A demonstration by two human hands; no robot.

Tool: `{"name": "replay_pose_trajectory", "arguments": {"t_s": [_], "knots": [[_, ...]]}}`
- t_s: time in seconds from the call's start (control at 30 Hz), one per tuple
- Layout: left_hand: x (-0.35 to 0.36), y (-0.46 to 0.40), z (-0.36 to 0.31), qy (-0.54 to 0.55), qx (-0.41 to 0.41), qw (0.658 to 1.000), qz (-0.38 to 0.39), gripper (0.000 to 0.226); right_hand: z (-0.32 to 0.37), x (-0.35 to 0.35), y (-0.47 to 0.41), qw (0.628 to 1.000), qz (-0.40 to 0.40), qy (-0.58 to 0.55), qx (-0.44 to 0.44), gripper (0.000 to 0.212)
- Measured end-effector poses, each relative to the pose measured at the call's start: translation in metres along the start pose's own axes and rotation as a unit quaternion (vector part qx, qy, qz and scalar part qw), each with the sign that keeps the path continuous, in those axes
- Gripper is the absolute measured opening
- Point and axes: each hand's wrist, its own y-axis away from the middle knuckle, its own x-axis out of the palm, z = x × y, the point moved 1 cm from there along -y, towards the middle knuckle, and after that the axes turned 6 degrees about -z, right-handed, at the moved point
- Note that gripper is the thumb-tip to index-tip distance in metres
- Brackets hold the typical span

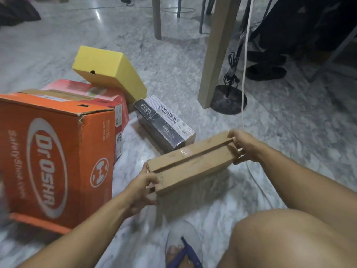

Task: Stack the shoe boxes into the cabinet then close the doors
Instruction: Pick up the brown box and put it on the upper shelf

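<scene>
Cardboard box (191,161) — both hands (ends)

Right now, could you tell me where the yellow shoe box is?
In the head view, the yellow shoe box sits upper left, tilted, propped against the red box, just behind the black-and-white box.

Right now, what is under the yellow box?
The tilted yellow box leans on the red box; its lower corner comes down by the black-and-white box. Whether it reaches the floor there is hidden.
</scene>
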Motion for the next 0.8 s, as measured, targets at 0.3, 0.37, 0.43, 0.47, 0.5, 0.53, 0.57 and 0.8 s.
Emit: {"name": "replay_pose_trajectory", "arguments": {"t_s": [0.3,0.37,0.43,0.47,0.5,0.53,0.57,0.8], "knots": [[-0.016,-0.02,-0.019,0.046,-0.122,0.985,-0.11,0.056,-0.006,0.012,0.002,0.993,0.061,0.058,0.088,0.036],[-0.017,-0.027,-0.021,0.05,-0.136,0.982,-0.122,0.043,-0.004,0.011,0.0,0.99,0.073,0.062,0.099,0.037],[-0.016,-0.024,-0.026,0.036,-0.141,0.981,-0.126,0.025,-0.003,0.009,0.0,0.988,0.083,0.066,0.113,0.04],[-0.016,-0.018,-0.028,0.034,-0.142,0.981,-0.126,0.017,-0.002,0.009,0.002,0.988,0.084,0.065,0.115,0.041],[-0.016,-0.011,-0.031,0.036,-0.142,0.981,-0.125,0.011,-0.001,0.008,0.006,0.988,0.084,0.064,0.115,0.042],[-0.017,-0.004,-0.033,0.037,-0.14,0.982,-0.125,0.006,0.001,0.008,0.01,0.988,0.082,0.062,0.113,0.041],[-0.018,0.003,-0.033,0.038,-0.138,0.982,-0.124,0.004,0.003,0.007,0.016,0.989,0.081,0.064,0.11,0.039],[-0.041,0.072,-0.035,0.043,-0.071,0.988,-0.131,0.004,0.035,0.002,0.079,0.989,0.117,0.085,0.042,0.045]]}}
